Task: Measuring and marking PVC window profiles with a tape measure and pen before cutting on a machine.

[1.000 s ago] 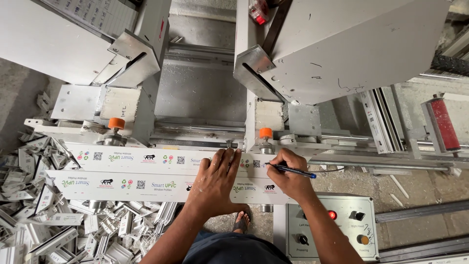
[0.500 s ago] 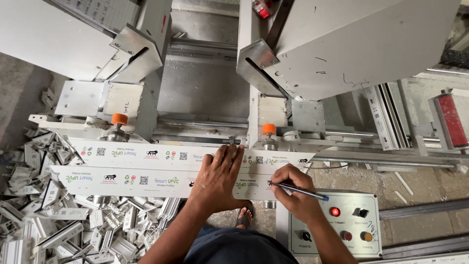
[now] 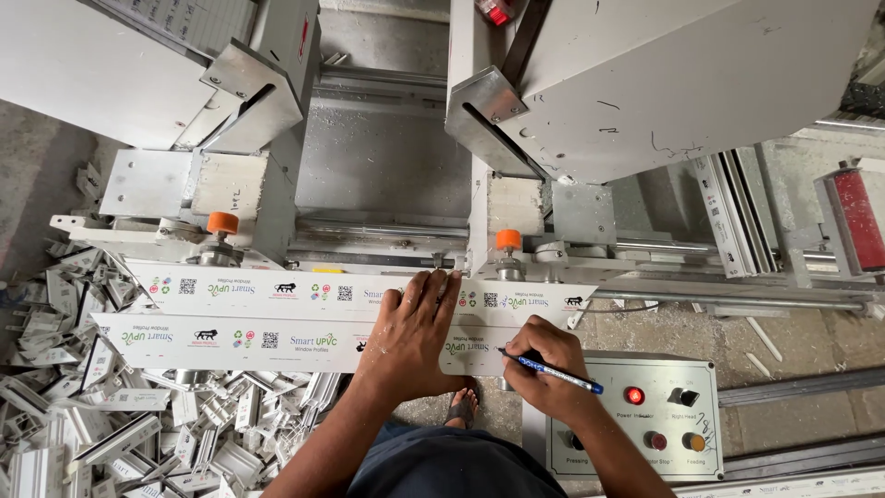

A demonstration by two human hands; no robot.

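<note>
White cutting machine is standing over two long white plastic strips, lying left-to-right. Left hand is being pressed flat, fingers spread, on the strips. Blue pen is being gripped by right hand, tip touching the near strip's right end.

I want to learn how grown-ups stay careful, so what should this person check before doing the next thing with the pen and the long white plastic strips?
1. Left hand lies flat on the long white printed plastic profile, pinning it: ok.
2. Right hand grips the blue pen, tip at the profile's right end: ok.
3. Both hands are apart from the grey angled saw heads: ok.
4. Orange-capped clamps pressed down on the profiles: cannot tell.
5. Red lamp on the white control panel looks lit; whether blades turn: cannot tell.
6. White offcuts heaped at left, near a sandalled foot: not ok.
</note>
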